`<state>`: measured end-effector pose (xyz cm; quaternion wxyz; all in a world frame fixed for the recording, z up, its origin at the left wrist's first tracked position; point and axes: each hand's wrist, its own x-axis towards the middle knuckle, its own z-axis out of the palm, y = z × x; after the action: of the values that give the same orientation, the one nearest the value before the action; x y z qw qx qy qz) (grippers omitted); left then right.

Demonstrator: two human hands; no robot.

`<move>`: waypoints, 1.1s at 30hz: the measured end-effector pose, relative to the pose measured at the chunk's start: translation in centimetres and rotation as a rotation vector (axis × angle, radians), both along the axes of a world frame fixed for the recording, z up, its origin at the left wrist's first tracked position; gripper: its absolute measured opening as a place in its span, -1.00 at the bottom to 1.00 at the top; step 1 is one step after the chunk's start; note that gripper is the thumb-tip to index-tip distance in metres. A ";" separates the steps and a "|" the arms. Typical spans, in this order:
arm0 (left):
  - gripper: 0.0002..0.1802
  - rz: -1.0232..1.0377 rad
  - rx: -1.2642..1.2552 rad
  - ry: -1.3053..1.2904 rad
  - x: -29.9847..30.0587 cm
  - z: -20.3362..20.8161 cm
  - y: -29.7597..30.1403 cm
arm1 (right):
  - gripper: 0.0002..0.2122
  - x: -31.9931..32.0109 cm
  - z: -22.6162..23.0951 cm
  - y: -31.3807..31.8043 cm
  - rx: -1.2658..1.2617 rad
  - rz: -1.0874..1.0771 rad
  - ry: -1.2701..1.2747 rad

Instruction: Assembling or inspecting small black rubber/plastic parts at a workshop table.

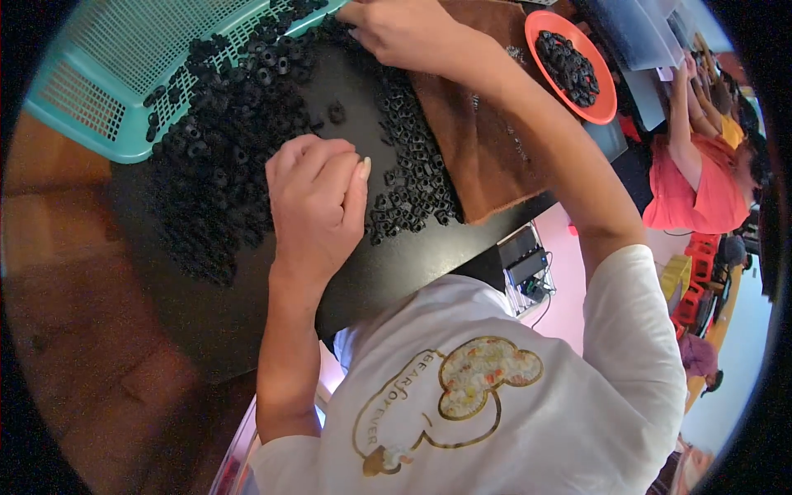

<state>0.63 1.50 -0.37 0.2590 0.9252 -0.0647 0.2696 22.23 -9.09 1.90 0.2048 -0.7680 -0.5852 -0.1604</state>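
Observation:
My left hand [315, 202] is closed, fingers curled and thumb pressed to their side, above the right edge of a large heap of small black plastic parts [214, 157]. Whatever it may hold is hidden inside the fingers. At the top edge of the view, my right hand [404, 33] has bent fingers beside the rim of a teal plastic basket [91, 136], over more black parts; its grip is partly cut off. One loose black part [336, 112] lies between the hands. Small black clip-like pieces [412, 177] spread in a band to the right of my left hand.
The parts rest on a dark tabletop [388, 285]. A brown cloth [487, 157] lies right of them, with an orange plate [606, 82] of black parts beyond. A clear plastic bin [631, 33] stands at the upper right. Other people, one in a coral shirt [697, 194], sit farther right.

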 end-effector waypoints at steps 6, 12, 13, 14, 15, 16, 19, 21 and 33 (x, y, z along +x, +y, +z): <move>-0.94 0.011 0.004 -0.003 0.0 0.1 0.1 | -0.80 0.3 -1.9 1.2 -0.135 -0.134 -0.155; -0.95 0.036 0.029 0.014 -0.1 -0.1 0.2 | -0.78 -1.4 -1.0 -0.2 -0.219 -0.051 0.065; -0.95 0.043 0.037 0.008 -0.1 -0.1 0.1 | -0.78 -1.0 -1.2 -0.2 -0.161 -0.044 0.048; -0.95 0.050 0.048 0.002 0.0 -0.1 0.2 | -0.82 -0.6 -1.0 0.3 -0.094 -0.011 0.071; -0.95 0.045 0.048 0.004 0.0 -0.2 0.2 | -0.82 -0.6 -1.0 0.4 -0.094 -0.016 0.073; -0.94 0.049 0.048 0.010 0.1 -0.4 0.2 | -0.83 -0.8 -0.9 0.5 -0.140 -0.086 0.067; -0.94 0.053 0.056 0.027 0.3 -0.3 0.3 | -0.83 -1.2 -1.3 0.2 -0.213 -0.108 0.048; -0.93 0.069 0.065 0.046 0.2 -0.3 0.5 | -0.85 -1.9 -1.5 0.0 -0.211 -0.038 0.018; -0.88 0.129 0.031 0.038 0.2 -0.5 0.4 | -0.89 -5.3 -1.2 -0.6 -0.141 0.095 0.154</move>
<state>0.81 1.94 -0.86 0.2280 0.9362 -0.0041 0.2673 16.90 -9.72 0.69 0.2019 -0.7620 -0.6134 -0.0493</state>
